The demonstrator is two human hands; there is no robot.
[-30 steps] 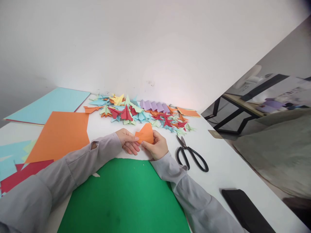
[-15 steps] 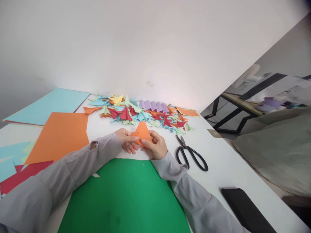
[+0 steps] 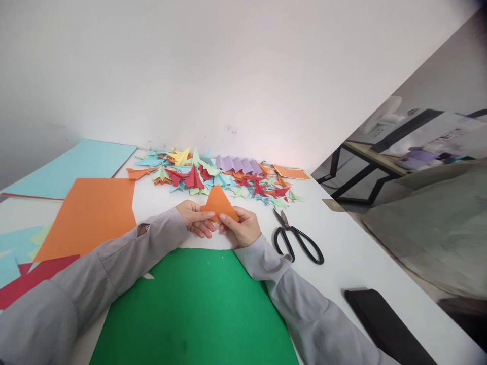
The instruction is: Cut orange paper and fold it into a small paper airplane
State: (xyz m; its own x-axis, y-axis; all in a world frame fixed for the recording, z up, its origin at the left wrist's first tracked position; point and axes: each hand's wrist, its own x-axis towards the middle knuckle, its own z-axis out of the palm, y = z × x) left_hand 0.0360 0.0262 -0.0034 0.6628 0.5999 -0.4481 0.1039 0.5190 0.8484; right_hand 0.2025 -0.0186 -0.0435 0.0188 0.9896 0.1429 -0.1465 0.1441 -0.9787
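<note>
Between my two hands is a small folded piece of orange paper [image 3: 219,201], with a pointed tip facing away from me. My left hand [image 3: 196,219] pinches its left corner, thumb on top. At its lower right edge, my right hand [image 3: 244,226] grips it between thumb and fingers. Both hands are raised just beyond the far edge of a large green sheet [image 3: 194,309]. Behind the folded paper lies a heap of small folded paper planes [image 3: 194,176] in red, green, blue, yellow and orange.
Black-handled scissors [image 3: 294,235] lie partly spread to the right, with a dark flat object [image 3: 384,324] nearer me. On the left are a large orange sheet [image 3: 91,215], light blue sheets [image 3: 76,165] and a red strip [image 3: 41,279]. A pleated purple paper [image 3: 238,165] stands by the wall.
The orange paper has turned slightly, its tip now leaning further left, and my right fingers have shifted along its edge. The whole view has moved a little.
</note>
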